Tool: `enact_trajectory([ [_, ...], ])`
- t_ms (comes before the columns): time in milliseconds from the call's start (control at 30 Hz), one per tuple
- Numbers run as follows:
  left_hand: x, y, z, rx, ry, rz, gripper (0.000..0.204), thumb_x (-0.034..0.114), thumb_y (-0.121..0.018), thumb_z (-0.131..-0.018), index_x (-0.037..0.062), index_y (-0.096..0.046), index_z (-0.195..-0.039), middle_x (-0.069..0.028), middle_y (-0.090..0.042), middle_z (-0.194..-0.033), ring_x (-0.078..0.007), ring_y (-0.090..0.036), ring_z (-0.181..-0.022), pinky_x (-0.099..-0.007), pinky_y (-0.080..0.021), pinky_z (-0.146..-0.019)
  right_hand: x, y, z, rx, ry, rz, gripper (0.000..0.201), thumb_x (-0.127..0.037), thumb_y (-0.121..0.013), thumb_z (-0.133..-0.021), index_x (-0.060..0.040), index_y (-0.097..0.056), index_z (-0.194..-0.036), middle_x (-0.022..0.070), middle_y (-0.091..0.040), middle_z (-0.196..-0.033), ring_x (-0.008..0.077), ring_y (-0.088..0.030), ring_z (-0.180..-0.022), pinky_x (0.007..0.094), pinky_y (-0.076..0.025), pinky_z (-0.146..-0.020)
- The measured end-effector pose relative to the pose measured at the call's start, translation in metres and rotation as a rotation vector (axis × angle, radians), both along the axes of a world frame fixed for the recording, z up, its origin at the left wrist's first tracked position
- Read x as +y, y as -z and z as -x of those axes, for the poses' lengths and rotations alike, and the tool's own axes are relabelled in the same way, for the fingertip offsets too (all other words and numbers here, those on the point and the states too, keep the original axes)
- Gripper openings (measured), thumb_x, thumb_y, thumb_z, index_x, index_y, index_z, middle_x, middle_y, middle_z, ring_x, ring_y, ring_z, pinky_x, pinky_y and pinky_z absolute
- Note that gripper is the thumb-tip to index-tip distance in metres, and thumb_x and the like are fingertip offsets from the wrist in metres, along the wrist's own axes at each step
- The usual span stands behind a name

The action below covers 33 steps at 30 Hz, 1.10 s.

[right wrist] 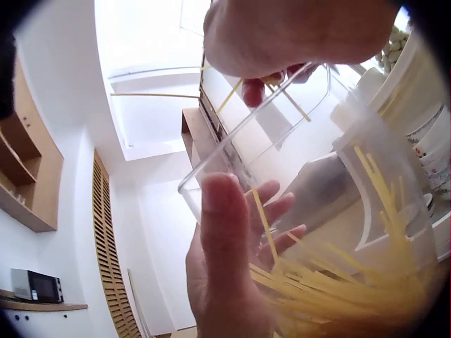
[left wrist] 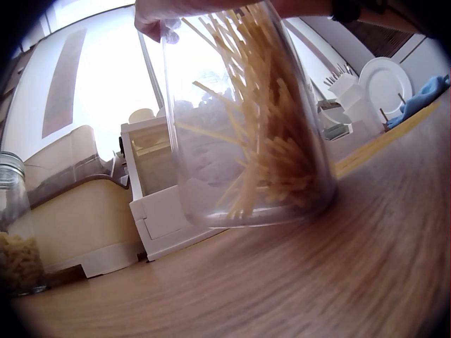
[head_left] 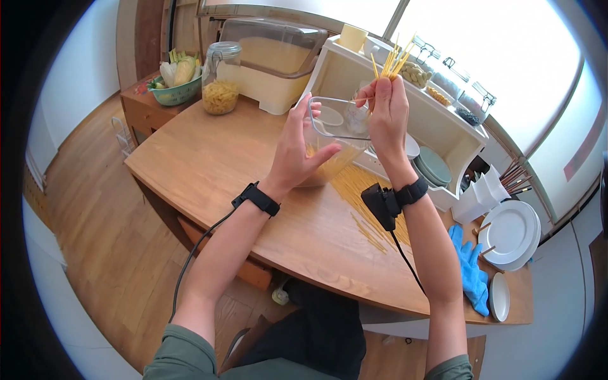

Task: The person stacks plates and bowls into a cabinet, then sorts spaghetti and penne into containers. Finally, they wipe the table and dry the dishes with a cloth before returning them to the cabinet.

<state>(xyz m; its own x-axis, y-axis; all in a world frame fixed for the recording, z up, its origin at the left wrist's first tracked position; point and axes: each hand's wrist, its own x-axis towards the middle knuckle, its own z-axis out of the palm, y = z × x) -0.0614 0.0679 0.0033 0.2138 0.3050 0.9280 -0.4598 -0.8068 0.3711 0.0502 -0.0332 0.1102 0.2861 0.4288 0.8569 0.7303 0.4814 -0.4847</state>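
A clear rectangular container [left wrist: 204, 162] holds long yellow pasta sticks [left wrist: 264, 105], some leaning to one side. In the head view the left hand [head_left: 299, 147] grips the container around its side, near the open rim [head_left: 342, 137]. The right hand [head_left: 388, 120] pinches a bundle of pasta [head_left: 391, 63] above the rim's right side, its ends pointing up. From the right wrist view, the left thumb [right wrist: 224, 239] lies along the container's near side, and a few sticks show below the right hand [right wrist: 296, 32]. More pasta [head_left: 354, 190] lies loose on the table beside the container.
Behind stand a jar of short pasta [head_left: 220, 95], a lidded bin [head_left: 269, 69] and a white shelf [head_left: 323, 69] bearing jars. At the table's right are white plates [head_left: 510, 233], a blue glove [head_left: 470, 269] and a small bowl [head_left: 499, 296]. A vegetable basket [head_left: 176, 94] sits far left.
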Motion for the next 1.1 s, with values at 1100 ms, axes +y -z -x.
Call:
enact_trajectory([
  [1100,0.07,-0.018,0.033,-0.288,-0.051,0.309,0.081,0.034,-0.076,-0.083,-0.0003,-0.033,-0.143,-0.0116,-0.053,-0.125,-0.0194,-0.054,-0.109,-0.0337,-0.047,-0.09,0.007,0.09,-0.081,-0.311,0.326,0.803,0.019,-0.014,-0.057,-0.086,-0.0007,-0.067,-0.093,0.0203,-0.069,-0.092,0.0341,-0.066,-0.089,0.0404,-0.052,-0.078],
])
